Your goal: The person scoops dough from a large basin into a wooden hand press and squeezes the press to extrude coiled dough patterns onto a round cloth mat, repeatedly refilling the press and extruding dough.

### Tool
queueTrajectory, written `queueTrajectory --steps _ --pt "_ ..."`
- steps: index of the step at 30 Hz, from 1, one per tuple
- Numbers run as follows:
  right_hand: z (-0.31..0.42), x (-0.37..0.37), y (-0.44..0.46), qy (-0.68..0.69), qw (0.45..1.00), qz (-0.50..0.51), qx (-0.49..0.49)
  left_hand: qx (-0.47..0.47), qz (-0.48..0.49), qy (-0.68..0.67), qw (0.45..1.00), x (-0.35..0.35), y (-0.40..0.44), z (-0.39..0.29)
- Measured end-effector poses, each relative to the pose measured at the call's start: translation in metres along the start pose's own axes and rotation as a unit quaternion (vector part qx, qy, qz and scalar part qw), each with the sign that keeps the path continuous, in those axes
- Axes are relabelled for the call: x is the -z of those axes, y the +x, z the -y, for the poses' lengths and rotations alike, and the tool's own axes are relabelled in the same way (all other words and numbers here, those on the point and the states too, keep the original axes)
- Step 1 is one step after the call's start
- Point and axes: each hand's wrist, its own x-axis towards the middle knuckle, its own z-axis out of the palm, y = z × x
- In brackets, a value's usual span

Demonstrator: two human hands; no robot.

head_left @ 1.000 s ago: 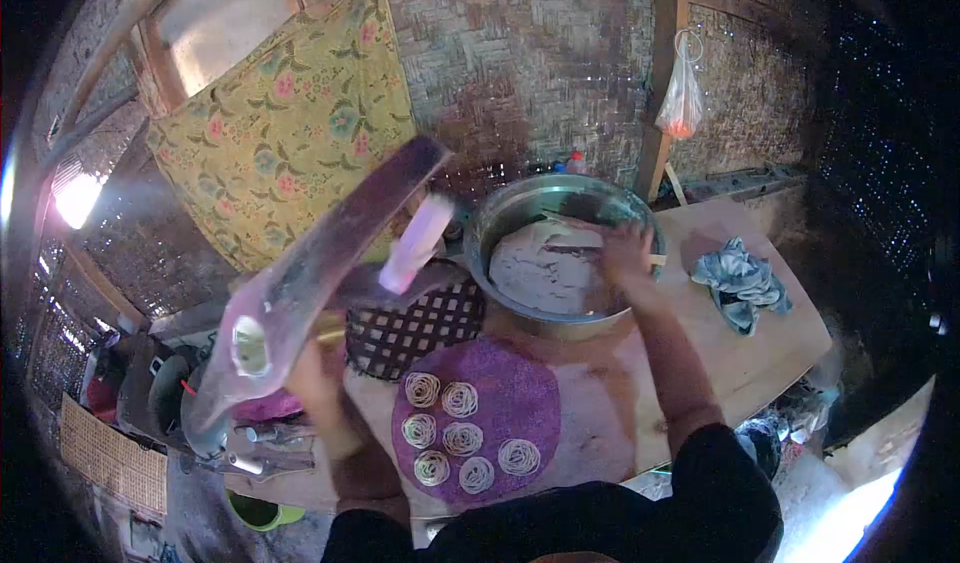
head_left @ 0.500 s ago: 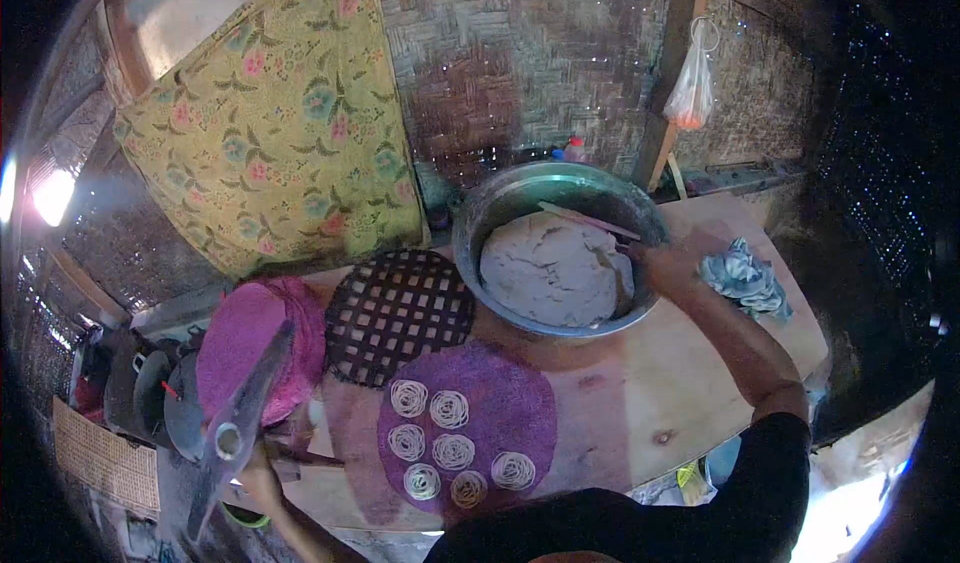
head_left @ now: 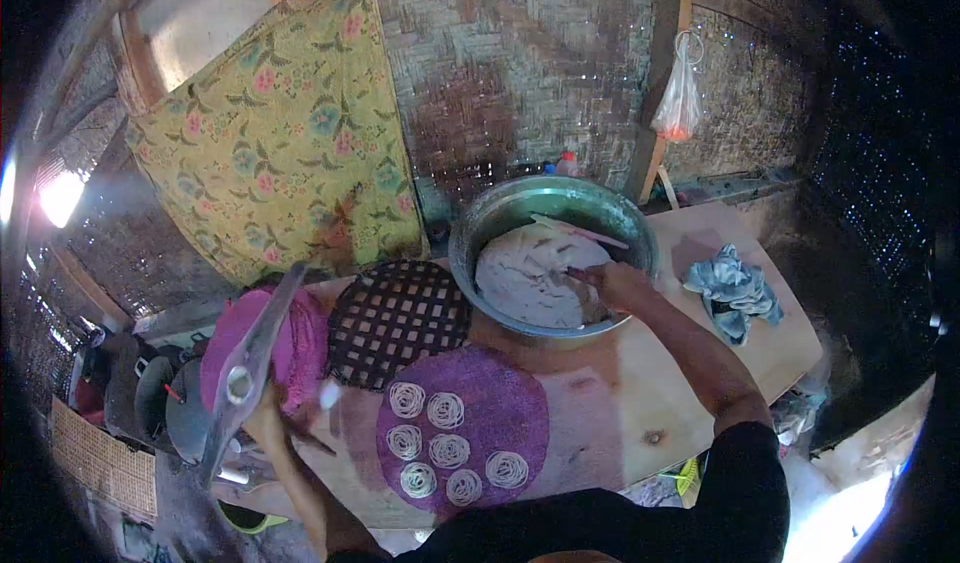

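Observation:
In the head view, my left hand is closed around a long grey two-handled press, which has a round opening at its middle and stands tilted. My right hand reaches into a large metal basin, its fingers digging into the pale dough; the fingertips are partly hidden. A flat stick lies across the dough near the basin's back. In front of me, several coiled rounds of thin strands sit on a purple round mat.
A pile of pink mats stands at the left, beside a dark open-weave round tray. On the right of the wooden table lies a crumpled blue-grey cloth. A plastic bag hangs from a post behind.
My right hand has moved from the basin's right rim inward and down onto the dough. The press in my left hand has shifted slightly right and up.

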Motion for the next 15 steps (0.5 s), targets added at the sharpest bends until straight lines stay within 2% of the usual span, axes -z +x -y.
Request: queueTrajectory --steps 2,3,4,5,7,8,9,10,11,12,13,14,15 --pt "-0.001 0.013 -0.008 0.020 1.000 0.005 0.003 -0.070 0.024 0.022 0.997 -0.021 0.008 -0.023" --pt "0.003 0.026 -0.014 0.038 0.999 0.016 0.005 -0.106 0.052 0.112 0.987 -0.022 0.016 -0.017" --pt "0.007 0.043 -0.021 0.040 0.998 0.010 0.055 -0.160 0.043 0.068 0.984 -0.036 0.028 -0.006" --pt "0.013 0.067 -0.032 0.039 0.994 0.008 0.105 -0.303 0.030 0.235 0.923 -0.046 0.023 -0.044" --pt "0.022 0.108 -0.047 0.124 0.973 0.048 0.190 -0.331 0.192 0.208 0.900 -0.066 0.018 -0.087" --pt "0.038 0.133 -0.061 0.122 0.970 0.054 0.202 -0.322 0.236 0.239 0.885 -0.076 0.007 -0.121" --pt "0.058 0.159 -0.077 0.181 0.960 0.114 0.180 -0.446 0.209 0.268 0.828 -0.091 0.018 -0.089" --pt "0.071 0.172 -0.084 0.236 0.943 0.173 0.157 -0.446 0.219 0.178 0.849 -0.099 0.013 -0.091" --pt "0.073 0.173 -0.082 0.231 0.942 0.175 0.168 -0.446 0.217 0.133 0.858 -0.106 0.005 -0.100" --pt "0.071 0.171 -0.080 0.293 0.912 0.221 0.184 -0.447 0.216 0.089 0.864 -0.113 -0.003 -0.109" --pt "0.071 0.169 -0.079 0.352 0.876 0.265 0.196 -0.431 0.258 0.137 0.854 -0.116 -0.009 -0.118" --pt "0.079 0.163 -0.081 0.364 0.868 0.272 0.200 -0.413 0.301 0.184 0.840 -0.117 -0.014 -0.125" --pt "0.085 0.161 -0.082 0.361 0.869 0.272 0.204 -0.414 0.296 0.184 0.841 -0.116 -0.019 -0.134"
